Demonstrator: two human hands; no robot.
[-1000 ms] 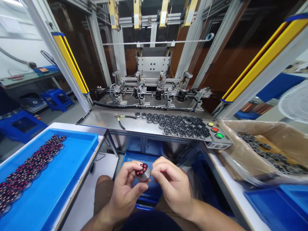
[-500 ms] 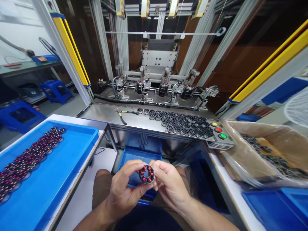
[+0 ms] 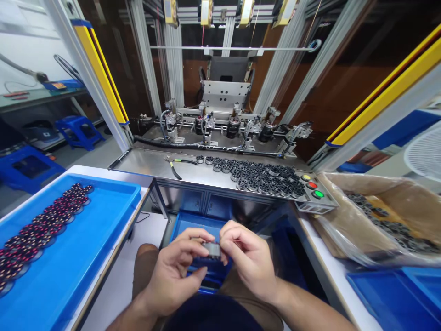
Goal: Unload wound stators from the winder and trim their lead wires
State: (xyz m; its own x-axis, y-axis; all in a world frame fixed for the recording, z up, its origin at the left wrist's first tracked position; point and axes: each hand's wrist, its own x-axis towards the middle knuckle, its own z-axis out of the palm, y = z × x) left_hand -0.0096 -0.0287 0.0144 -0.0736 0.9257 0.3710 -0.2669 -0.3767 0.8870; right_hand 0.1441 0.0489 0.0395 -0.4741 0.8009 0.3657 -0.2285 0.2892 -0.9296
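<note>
Metal ring (image 3: 214,250) between left fingers (image 3: 194,248) and right fingers (image 3: 230,240).

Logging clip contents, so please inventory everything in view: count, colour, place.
ring part: one, silvery, lower centre
bench parts: many, black and silver, middle
pliers: one, black and green, left of bench parts
buttons: three, yellow, red, green, right of bench parts
machine: one, grey, back
guard strips: two, yellow, either side
tray: one, blue, left
wound parts: many, dark and red, in tray
box: one, brown, right
fan: one, white, far right
stools: two, blue, far left
left hand: one, bare, at ring part
right hand: one, bare, at ring part
</note>
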